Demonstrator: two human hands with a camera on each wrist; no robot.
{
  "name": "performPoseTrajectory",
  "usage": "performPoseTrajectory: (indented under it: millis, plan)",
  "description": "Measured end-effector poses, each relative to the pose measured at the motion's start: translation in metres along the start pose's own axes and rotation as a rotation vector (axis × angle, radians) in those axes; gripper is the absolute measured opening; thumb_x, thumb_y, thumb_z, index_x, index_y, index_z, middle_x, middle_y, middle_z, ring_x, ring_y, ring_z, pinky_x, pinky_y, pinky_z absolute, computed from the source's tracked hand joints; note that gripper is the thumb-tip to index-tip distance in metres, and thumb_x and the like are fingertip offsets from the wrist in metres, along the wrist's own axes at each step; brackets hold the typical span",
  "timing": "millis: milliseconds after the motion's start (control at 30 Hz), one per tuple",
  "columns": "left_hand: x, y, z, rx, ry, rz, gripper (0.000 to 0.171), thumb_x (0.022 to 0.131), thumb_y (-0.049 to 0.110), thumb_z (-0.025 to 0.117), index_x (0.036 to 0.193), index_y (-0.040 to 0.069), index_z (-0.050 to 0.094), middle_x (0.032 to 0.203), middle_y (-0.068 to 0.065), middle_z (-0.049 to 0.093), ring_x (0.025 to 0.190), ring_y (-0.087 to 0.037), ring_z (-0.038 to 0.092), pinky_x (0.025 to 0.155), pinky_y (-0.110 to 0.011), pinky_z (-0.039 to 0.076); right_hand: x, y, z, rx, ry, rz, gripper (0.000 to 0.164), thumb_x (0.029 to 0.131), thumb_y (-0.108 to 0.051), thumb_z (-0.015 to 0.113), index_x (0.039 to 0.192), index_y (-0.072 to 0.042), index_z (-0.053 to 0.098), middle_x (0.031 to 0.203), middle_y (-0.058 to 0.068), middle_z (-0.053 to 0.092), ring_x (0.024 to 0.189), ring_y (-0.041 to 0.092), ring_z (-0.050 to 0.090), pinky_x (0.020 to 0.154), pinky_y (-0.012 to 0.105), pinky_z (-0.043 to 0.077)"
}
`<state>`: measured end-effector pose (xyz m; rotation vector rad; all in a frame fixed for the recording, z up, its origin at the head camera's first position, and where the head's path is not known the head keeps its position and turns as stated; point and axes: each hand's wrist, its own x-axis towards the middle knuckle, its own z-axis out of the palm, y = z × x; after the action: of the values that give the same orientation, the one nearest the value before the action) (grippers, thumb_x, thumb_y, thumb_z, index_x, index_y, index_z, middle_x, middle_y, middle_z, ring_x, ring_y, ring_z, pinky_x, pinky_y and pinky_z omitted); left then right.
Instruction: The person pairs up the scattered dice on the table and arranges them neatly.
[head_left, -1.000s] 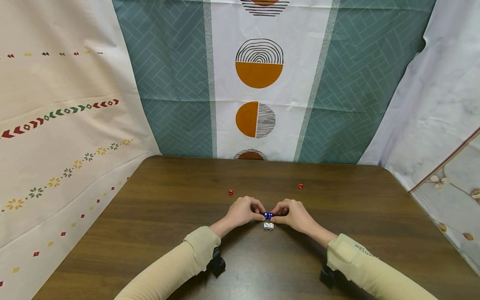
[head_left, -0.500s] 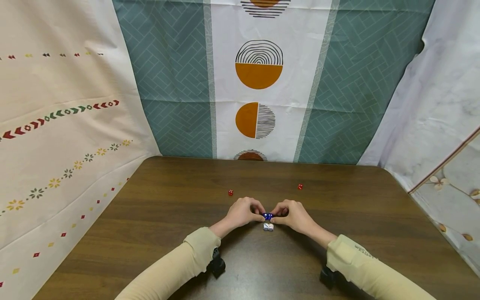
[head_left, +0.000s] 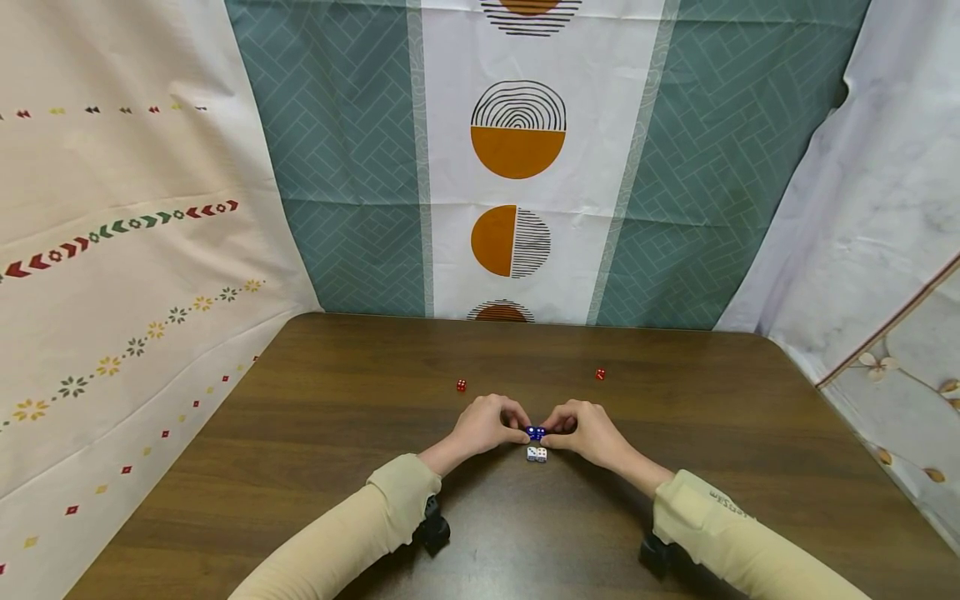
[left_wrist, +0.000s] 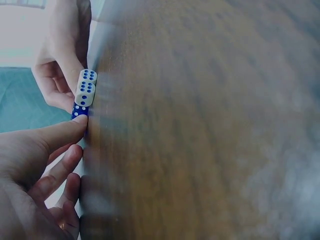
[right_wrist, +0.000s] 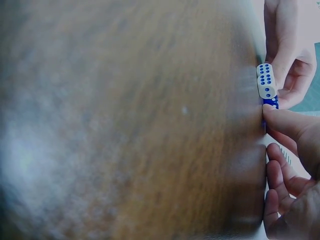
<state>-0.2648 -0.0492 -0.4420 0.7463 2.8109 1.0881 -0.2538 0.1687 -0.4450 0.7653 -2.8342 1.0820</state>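
Two blue dice (head_left: 536, 433) sit side by side near the middle of the wooden table, between the two hands. From the left, the left hand (head_left: 486, 425) pinches the left blue die between thumb and forefinger; its other fingers hang loosely in the left wrist view. The right hand (head_left: 592, 432) holds the right blue die likewise from the other side. Fingertips hide part of the blue dice. Just nearer the person, two white dice (head_left: 536, 454) with dots lie side by side, untouched in the head view. In the right wrist view the white dice (right_wrist: 266, 80) partly cover the blue ones.
Farther back on the table (head_left: 360, 400) lie one red die (head_left: 461, 385) to the left and another red die (head_left: 600, 374) to the right. A patterned cloth (head_left: 517, 167) hangs behind the table's far edge, with more cloth along both sides.
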Motion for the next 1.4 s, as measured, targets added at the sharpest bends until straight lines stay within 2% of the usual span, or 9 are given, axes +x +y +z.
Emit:
performPoseTrajectory:
  millis: [1400]
  plan:
    - [-0.0007,0.0013,-0.0013,0.003,-0.019,0.004,0.013,0.080,0.021,0.083,0.090,0.017,0.077,0.073,0.005,0.063,0.067,-0.006,0.048,0.059,-0.020,0.034,-0.0019,-0.0014,0.0003,0.007,0.003,-0.002,0.010,0.081,-0.022,0.081,0.089,-0.018,0.077,0.083,-0.004,0.067,0.073,0.005,0.055,0.066,0.021,0.046]
